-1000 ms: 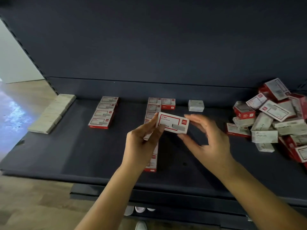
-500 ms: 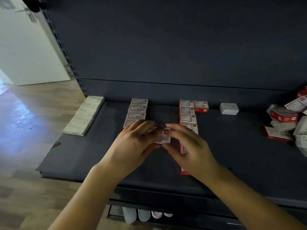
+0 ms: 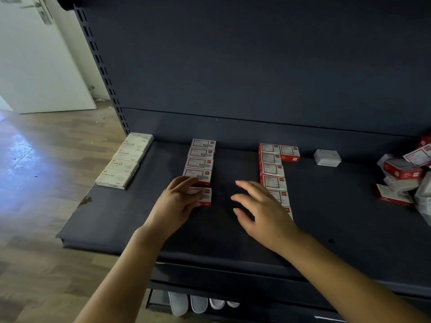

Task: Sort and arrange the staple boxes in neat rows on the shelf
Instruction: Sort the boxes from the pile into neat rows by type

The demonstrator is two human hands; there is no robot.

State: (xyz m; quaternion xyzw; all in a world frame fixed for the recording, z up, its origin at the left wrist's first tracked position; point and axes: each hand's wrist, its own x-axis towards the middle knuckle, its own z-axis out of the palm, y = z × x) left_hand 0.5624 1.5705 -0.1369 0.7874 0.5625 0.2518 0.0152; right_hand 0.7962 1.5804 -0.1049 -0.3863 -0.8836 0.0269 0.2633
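A red-and-white staple box [image 3: 204, 196] lies at the near end of the second row [image 3: 201, 157] on the dark shelf [image 3: 338, 217]. My left hand [image 3: 176, 203] rests on that box with fingers laid flat over its left part. My right hand [image 3: 258, 209] hovers open just to the right, holding nothing and covering part of the third row [image 3: 272, 170] of red-and-white boxes. A row of pale boxes marked STAPLES [image 3: 126, 160] sits at the shelf's left edge. An unsorted heap of boxes [image 3: 405, 173] fills the right end.
One white box [image 3: 327, 157] stands alone at the back, and a red-and-white box [image 3: 289, 153] sits beside the third row's far end. The shelf's back panel rises behind. Wooden floor and a white door lie to the left. Shoes show under the shelf [image 3: 198, 303].
The box held up in both hands a second ago now lies at the near end of the second row. My right hand has let go and drawn away to the right; my view shifted left.
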